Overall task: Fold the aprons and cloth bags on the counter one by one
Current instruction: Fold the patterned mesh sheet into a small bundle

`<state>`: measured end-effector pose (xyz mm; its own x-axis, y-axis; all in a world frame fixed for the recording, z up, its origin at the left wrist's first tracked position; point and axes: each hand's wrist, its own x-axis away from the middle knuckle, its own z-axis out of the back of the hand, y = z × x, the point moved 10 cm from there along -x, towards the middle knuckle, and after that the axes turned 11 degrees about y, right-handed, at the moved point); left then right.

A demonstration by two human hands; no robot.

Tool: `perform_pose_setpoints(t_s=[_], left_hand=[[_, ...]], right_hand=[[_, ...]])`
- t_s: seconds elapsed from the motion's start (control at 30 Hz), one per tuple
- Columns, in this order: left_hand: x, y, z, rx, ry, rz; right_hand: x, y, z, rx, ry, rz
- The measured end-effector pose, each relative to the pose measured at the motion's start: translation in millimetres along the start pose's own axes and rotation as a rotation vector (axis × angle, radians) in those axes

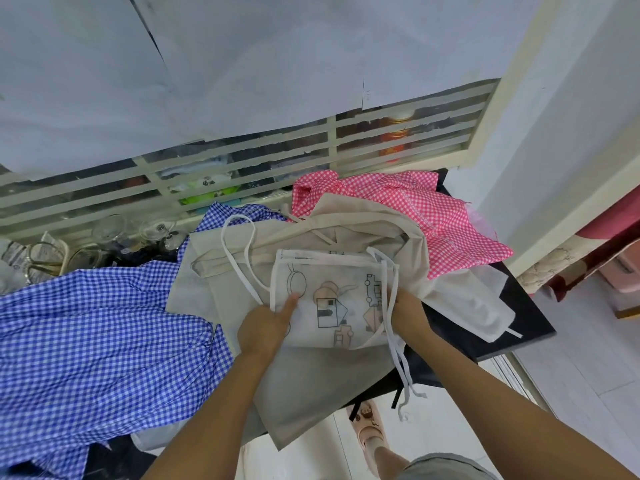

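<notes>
The white apron [332,303] is pinched on its left by the left hand [265,329]. Its right edge is gripped by the right hand [408,313].

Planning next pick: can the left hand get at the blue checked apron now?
Probably yes: the blue checked apron lies mostly uncovered right beside the left hand, though that hand grips the white printed bag.

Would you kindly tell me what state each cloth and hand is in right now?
printed cloth: partly folded, gripped at both side edges.
beige cloth: unfolded, spread beneath, hanging over the counter edge.
blue checked apron: unfolded, spread out.
pink checked apron: unfolded, crumpled.
left hand: grips printed cloth.
right hand: grips printed cloth.
</notes>
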<state>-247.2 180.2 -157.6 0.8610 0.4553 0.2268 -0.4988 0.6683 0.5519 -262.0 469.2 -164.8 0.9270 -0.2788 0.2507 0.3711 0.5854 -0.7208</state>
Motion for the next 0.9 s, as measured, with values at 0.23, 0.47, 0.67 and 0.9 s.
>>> perform_pose_setpoints(t_s=[0.23,0.47,0.67,0.9], left_hand=[[21,33,58,0.166,0.463,-0.309],[44,89,-56,-0.322,-0.066,-0.734],[30,78,-80,-0.442,-0.208,-0.577],[28,76,-83,-0.458,-0.243,-0.554]], right_hand=[[-6,1,-4,0.050,-0.029,-0.037],[-10,0,-14,0.169,-0.070,-0.061],[10,-15,46,-0.219,0.341,0.009],[42,-6,-26,0.132,-0.092,0.040]])
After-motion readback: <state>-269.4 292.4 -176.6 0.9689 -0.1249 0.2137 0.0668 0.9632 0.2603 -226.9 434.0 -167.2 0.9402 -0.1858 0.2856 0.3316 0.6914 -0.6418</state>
